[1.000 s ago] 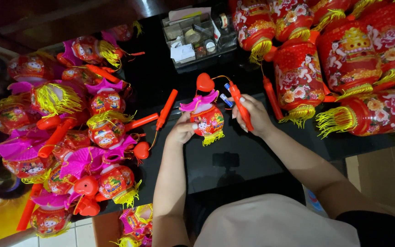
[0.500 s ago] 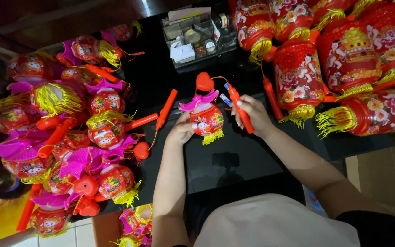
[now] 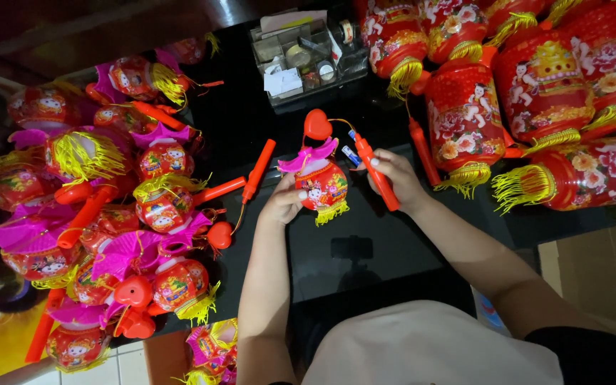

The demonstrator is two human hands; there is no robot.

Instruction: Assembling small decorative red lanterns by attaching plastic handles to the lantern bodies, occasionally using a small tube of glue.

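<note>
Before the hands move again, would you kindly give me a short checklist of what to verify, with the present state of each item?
1. Left hand grips the small round red toy lantern with a pink top and yellow fringe: ok, fingers rest against its side.
2. Right hand holds the orange plastic handle stick: ok, fingers wrap round it.
3. Wire from the stick's top to the red heart-shaped piece above the lantern is untangled: cannot tell, too thin.
4. Glossy black table in front of the hands is bare: ok.
5. Spare orange stick lies apart from the left hand: ok.
</note>
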